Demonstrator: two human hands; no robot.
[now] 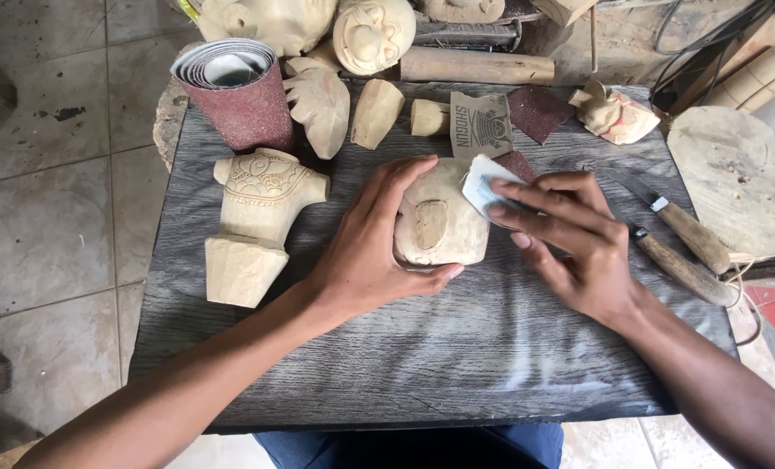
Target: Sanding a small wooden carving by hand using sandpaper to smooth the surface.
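A pale carved wooden piece (438, 227) with an oval recess rests on the grey wooden board (422, 356). My left hand (374, 247) wraps around its left side, thumb under its front edge. My right hand (570, 243) presses a small folded piece of sandpaper (483, 184) against the upper right of the carving with its fingertips.
A carved wooden torso (257, 217) lies at the left. A roll of red sandpaper (240, 91), small carved parts (374, 113) and sandpaper scraps (535, 111) line the back. Two wooden-handled knives (683, 252) lie at the right. Carved heads (372, 33) sit beyond the board.
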